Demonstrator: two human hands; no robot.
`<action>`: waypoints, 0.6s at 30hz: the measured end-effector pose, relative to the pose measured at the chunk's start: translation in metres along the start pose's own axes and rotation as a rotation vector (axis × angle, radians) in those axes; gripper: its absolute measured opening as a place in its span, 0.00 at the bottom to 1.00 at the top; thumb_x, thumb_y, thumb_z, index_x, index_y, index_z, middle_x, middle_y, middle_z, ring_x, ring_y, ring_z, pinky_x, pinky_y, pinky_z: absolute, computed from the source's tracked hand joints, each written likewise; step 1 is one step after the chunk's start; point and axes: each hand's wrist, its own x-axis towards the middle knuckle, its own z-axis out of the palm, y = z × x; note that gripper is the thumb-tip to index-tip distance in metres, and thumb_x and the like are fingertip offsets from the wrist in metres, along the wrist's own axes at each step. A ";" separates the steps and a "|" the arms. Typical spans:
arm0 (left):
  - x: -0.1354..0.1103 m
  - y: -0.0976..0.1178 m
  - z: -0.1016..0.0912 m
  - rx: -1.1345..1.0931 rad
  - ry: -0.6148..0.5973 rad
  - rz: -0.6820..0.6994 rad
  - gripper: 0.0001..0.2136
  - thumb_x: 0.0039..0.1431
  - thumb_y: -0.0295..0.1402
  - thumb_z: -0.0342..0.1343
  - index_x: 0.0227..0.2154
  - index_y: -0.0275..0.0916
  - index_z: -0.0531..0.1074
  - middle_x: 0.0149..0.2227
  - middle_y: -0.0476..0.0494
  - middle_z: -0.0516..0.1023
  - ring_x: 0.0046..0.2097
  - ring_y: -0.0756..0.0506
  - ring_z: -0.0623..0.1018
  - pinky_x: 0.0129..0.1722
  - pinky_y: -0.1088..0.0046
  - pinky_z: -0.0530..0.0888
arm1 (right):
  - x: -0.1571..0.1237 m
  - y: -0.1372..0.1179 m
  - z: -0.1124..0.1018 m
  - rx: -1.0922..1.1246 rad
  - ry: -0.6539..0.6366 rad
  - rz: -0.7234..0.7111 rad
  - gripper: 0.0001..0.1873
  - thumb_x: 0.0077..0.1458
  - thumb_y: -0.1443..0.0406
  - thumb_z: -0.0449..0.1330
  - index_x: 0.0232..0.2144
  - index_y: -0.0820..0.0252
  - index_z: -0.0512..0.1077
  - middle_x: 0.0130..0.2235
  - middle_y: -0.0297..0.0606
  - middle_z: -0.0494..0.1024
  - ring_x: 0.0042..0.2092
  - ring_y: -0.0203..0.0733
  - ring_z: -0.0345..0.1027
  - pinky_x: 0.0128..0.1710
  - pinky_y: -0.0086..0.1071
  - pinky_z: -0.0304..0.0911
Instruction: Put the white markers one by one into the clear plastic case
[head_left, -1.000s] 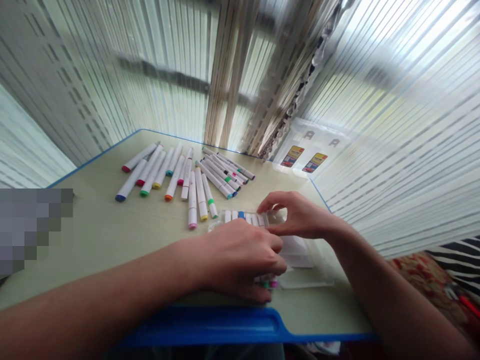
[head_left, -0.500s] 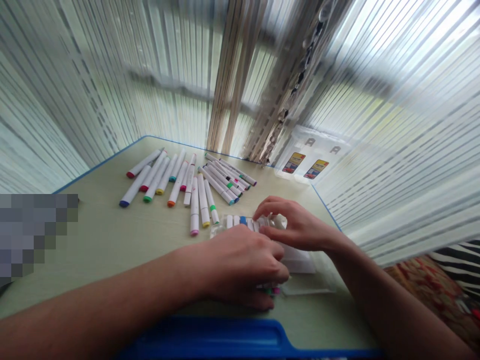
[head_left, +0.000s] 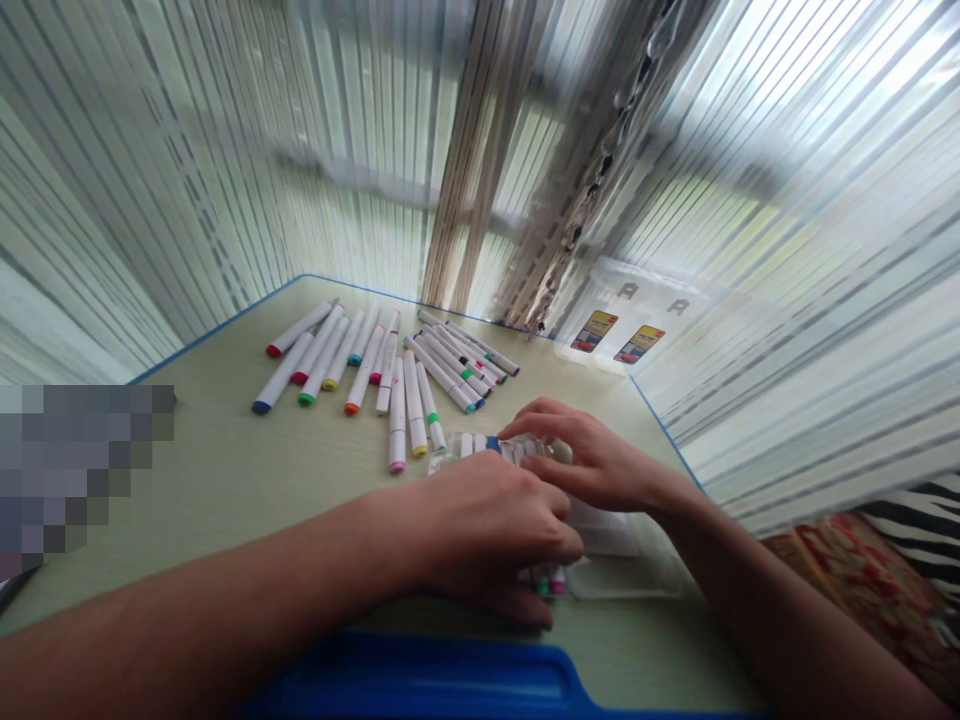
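Note:
A row of white markers (head_left: 480, 443) lies in a clear plastic package near the table's front, one showing a blue band. Across this row curls my left hand (head_left: 502, 530), closed around the near part. Green and pink marker ends (head_left: 549, 583) poke out below its fingers. My right hand (head_left: 589, 455) bends over the far right end of the same row, fingers and thumb gripping it from above. Most of the row is hidden under both hands. To the right of them lies a flat clear plastic piece (head_left: 626, 575).
Several loose white markers (head_left: 322, 355) with coloured ends lie fanned out behind, and another bunch (head_left: 457, 365) sits beside them. A clear case with two labels (head_left: 619, 320) stands by the string curtain (head_left: 360, 150). A blue tray edge (head_left: 450, 670) runs along the front.
The view has shifted slightly, so the table things appear a little further right. Both hands keep nearly the same place; the green and pink ends show a little more under my left hand.

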 end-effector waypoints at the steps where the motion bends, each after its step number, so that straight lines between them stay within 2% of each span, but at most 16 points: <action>1: 0.000 0.000 0.000 -0.002 0.007 0.002 0.11 0.49 0.41 0.71 0.29 0.41 0.78 0.31 0.50 0.79 0.31 0.46 0.78 0.21 0.67 0.57 | 0.000 0.001 0.000 0.002 0.001 -0.003 0.16 0.60 0.67 0.61 0.50 0.57 0.77 0.48 0.44 0.75 0.50 0.47 0.72 0.55 0.43 0.65; 3: -0.001 -0.001 0.001 -0.003 0.029 0.007 0.12 0.48 0.42 0.71 0.29 0.41 0.78 0.30 0.50 0.79 0.30 0.46 0.78 0.21 0.67 0.58 | 0.000 0.001 0.000 0.001 0.008 0.000 0.16 0.61 0.66 0.61 0.51 0.57 0.76 0.48 0.44 0.75 0.51 0.48 0.72 0.55 0.44 0.65; 5: -0.001 -0.002 0.001 -0.007 0.067 -0.001 0.16 0.49 0.48 0.70 0.27 0.40 0.77 0.30 0.48 0.80 0.29 0.45 0.78 0.21 0.66 0.59 | 0.000 0.002 0.000 0.002 0.018 0.003 0.16 0.61 0.65 0.61 0.52 0.57 0.76 0.48 0.45 0.75 0.51 0.48 0.72 0.55 0.44 0.66; 8: -0.001 -0.006 -0.001 0.001 0.136 -0.062 0.20 0.56 0.53 0.62 0.25 0.39 0.76 0.28 0.45 0.80 0.30 0.44 0.78 0.23 0.66 0.61 | 0.001 0.004 0.001 0.020 0.057 -0.005 0.14 0.60 0.66 0.61 0.48 0.58 0.78 0.48 0.44 0.76 0.49 0.47 0.73 0.53 0.42 0.66; 10: -0.001 -0.009 -0.005 0.039 0.170 -0.119 0.17 0.63 0.47 0.56 0.27 0.39 0.77 0.30 0.44 0.81 0.32 0.44 0.79 0.24 0.67 0.62 | 0.002 0.006 0.001 0.035 0.102 -0.014 0.11 0.59 0.65 0.61 0.44 0.59 0.78 0.46 0.44 0.78 0.48 0.46 0.73 0.51 0.41 0.67; 13: -0.002 -0.015 -0.009 0.099 0.213 -0.233 0.12 0.65 0.37 0.52 0.33 0.38 0.77 0.35 0.45 0.82 0.33 0.44 0.79 0.25 0.69 0.62 | 0.005 0.012 0.003 0.019 0.186 -0.010 0.08 0.59 0.64 0.62 0.39 0.61 0.78 0.42 0.43 0.78 0.45 0.46 0.73 0.47 0.40 0.67; 18: -0.003 -0.032 -0.010 0.123 0.329 -0.471 0.10 0.65 0.34 0.50 0.35 0.38 0.76 0.35 0.44 0.80 0.33 0.44 0.79 0.28 0.69 0.64 | 0.006 0.022 0.008 -0.023 0.280 0.056 0.10 0.61 0.60 0.60 0.36 0.60 0.78 0.37 0.43 0.79 0.39 0.44 0.75 0.39 0.37 0.70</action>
